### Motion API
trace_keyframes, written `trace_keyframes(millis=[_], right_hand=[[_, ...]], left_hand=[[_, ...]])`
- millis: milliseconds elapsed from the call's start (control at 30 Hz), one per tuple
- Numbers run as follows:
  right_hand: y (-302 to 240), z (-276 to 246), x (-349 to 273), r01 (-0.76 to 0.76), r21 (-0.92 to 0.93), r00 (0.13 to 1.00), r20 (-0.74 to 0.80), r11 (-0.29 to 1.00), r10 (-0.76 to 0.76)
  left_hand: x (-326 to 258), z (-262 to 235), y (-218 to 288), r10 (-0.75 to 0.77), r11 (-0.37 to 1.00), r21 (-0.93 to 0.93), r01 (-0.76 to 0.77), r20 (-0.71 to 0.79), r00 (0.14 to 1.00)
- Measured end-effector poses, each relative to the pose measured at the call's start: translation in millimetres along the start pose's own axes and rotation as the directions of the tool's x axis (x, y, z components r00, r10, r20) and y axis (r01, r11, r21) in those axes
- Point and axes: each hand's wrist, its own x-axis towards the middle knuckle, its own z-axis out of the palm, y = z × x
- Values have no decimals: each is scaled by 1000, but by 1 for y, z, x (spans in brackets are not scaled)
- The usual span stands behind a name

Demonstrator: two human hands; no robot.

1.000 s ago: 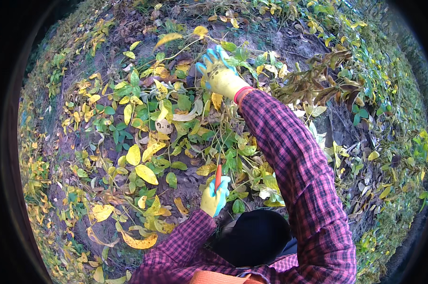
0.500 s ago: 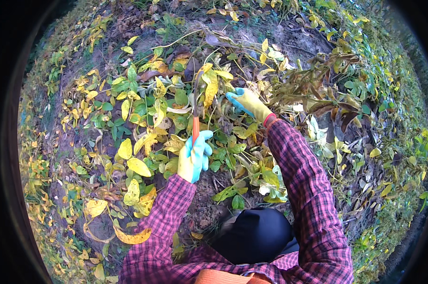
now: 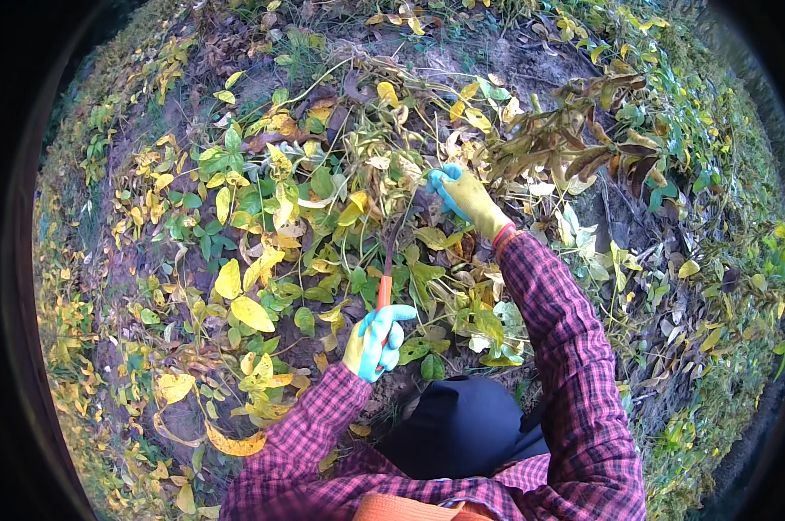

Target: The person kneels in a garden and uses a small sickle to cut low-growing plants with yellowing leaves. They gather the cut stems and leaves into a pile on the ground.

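Clasping an orange-handled sickle (image 3: pixel 384 293) in curled left hand (image 3: pixel 377 341), blade (image 3: pixel 392 247) ahead, and curling right hand (image 3: pixel 464 195), hold unclear, beside bean plants (image 3: pixel 382 174).

Hands: two, one left hand (image 3: pixel 377 343) and one right hand (image 3: pixel 463 193), in two yellow-and-blue gloves (image 3: pixel 476 205). Sickle (image 3: pixel 384 292): one, comprising one orange handle and one dark blade (image 3: pixel 390 247). Plaid sleeves (image 3: pixel 559 308): two. Dark-clad knee (image 3: pixel 462 421): one. Large brown cluster of dried pods (image 3: pixel 574 146), upper right: one, its pods overlapping too closely to count. Yellow and green leaves (image 3: pixel 252 313): very many, overlapping, beyond exact count.
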Motion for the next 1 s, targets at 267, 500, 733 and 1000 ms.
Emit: trace_keyframes(millis=[267, 500, 733, 1000], right_hand=[[55, -14, -66, 76, -715, 981, 179, 695, 77], [24, -34, -89, 113, -514, 948, 312, 850, 63], [-13, 13, -23, 226, -116, 972, 97, 967, -215], [15, 74, -11, 14, -437, 993, 114, 899, 40]], left_hand=[[34, -9, 49, 454, 891, 88, -445, -139, 880], [109, -13, 55, 86, 996, 55, -70, -399, 913], [91, -8, 19, 142, 987, 120, -106, -355, 924], [87, -19, 44, 276, 951, 28, -308, -523, 807]])
